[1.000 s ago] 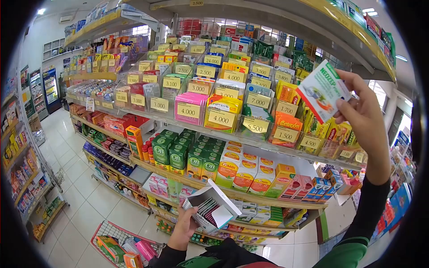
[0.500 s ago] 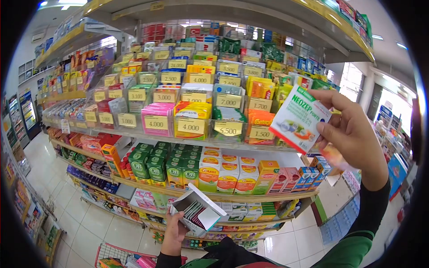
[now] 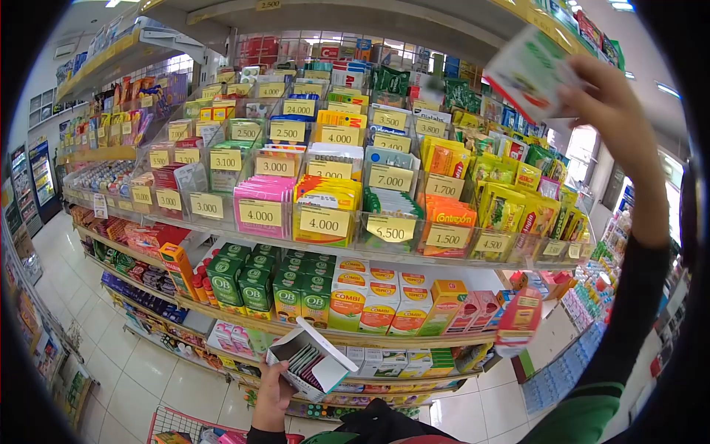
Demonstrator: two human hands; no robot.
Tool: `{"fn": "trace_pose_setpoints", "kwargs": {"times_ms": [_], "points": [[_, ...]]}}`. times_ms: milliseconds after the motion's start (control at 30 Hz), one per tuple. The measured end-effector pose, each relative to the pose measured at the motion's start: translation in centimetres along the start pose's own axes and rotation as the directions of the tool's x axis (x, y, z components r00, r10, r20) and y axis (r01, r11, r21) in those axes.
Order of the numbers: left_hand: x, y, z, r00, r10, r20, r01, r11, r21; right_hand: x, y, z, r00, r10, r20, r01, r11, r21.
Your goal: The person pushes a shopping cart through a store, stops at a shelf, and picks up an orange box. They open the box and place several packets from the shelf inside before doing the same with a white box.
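Head view, 1 shelf bay of a shop. Your right hand (image 3: 617, 118) is high at the upper right, just under the top shelf (image 3: 414, 18). Its fingers are closed on a white-and-green packet (image 3: 526, 70), which is tilted and blurred, so its print cannot be read. The packet is in front of the highest rows of goods and well above the yellow price tags.

Your left hand (image 3: 272, 396) is low at the bottom centre, gripping an open white box (image 3: 331, 354) from below. The box's flap stands open towards you. Thin sachets (image 3: 305, 362) stand on edge inside it. The box is in front of the lowest shelves and well apart from the packet.

Between your 2 hands runs a tier of clear bins fronted by price tags, among them 4.000 (image 3: 323, 220) and 6.500 (image 3: 390, 228). On the shelf below stand green boxes marked OB (image 3: 255, 288) and, to their right, boxes marked COMBI (image 3: 379, 311).

A blurred red packet (image 3: 518, 323) shows near the right end of that shelf. It cannot be told whether it rests on anything. A wire basket (image 3: 174, 425) is partly in view on the tiled floor (image 3: 148, 377), at the bottom left.
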State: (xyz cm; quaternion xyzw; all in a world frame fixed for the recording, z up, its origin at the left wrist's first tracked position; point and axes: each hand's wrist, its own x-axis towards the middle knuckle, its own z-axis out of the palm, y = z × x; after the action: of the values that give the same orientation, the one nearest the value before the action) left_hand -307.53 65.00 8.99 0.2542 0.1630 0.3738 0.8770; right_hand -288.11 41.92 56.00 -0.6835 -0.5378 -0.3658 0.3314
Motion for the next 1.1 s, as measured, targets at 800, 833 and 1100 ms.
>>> {"fn": "trace_pose_setpoints", "kwargs": {"times_ms": [800,833,1100], "points": [[-3.1,4.8,-2.5,0.951,0.205,-0.232,-0.198,0.979,0.054,14.0,8.3,20.1,0.934,-0.256,0.248,0.261,0.965,0.013],[-3.2,4.8,-2.6,0.948,0.211,-0.238,-0.206,0.977,0.047,14.0,8.3,20.2,0.930,-0.254,0.266,0.262,0.965,0.008],[-3.2,4.6,-3.5,0.947,0.230,-0.225,-0.227,0.973,0.042,12.8,8.2,20.9,0.827,-0.091,0.555,0.114,0.993,-0.006]]}}
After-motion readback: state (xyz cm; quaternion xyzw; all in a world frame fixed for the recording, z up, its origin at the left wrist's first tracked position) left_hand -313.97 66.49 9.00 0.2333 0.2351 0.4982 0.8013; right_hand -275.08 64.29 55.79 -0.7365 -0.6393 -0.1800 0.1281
